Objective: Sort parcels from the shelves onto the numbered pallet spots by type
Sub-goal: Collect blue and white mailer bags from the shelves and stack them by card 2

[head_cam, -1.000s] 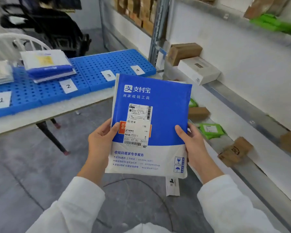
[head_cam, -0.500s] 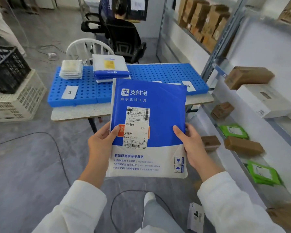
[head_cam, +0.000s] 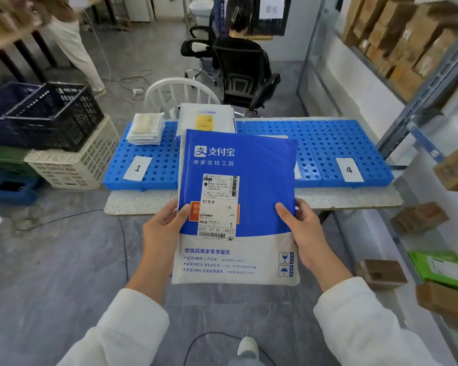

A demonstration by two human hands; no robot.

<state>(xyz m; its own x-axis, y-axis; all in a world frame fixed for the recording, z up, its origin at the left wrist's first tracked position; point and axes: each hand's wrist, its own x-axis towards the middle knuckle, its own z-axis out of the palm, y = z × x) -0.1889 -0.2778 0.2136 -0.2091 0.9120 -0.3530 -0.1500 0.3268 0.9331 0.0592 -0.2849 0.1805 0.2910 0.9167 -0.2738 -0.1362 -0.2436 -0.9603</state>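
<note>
Blue over white, the soft plastic mailer (head_cam: 236, 207) fills the centre of the frame, upright with its printed face and shipping label toward the camera. The left hand (head_cam: 161, 233) clasps its left edge, thumb laid on the front; the right hand (head_cam: 306, 233) clasps the right edge the same way, so each hand is closed on the parcel and it hangs in the air, clear of any surface.

Just behind it, across the middle of the frame, lies the blue perforated pallet (head_cam: 328, 143) on a speckled desk (head_cam: 341, 199). A card marked 1 (head_cam: 137, 169) sits toward the left and a card marked 4 (head_cam: 349, 169) toward the right; the cards between them are hidden by the mailer. Behind card 1 is a small stack of pale flat packets (head_cam: 146, 128). Next to it, directly above the held parcel, rests a pile of white mailers with a yellow label (head_cam: 206, 120) and blue showing at its lower edge.

At the right edge of the frame, shelves (head_cam: 418, 101) carry brown cartons and green pouches.

The step in hand seems to be the carry from shelf to pallet. Judging by looks, this parcel matches the pile ahead, so the next move calls for reaching forward over the desk edge, tipping the mailer flat and laying it squarely on that stack.
</note>
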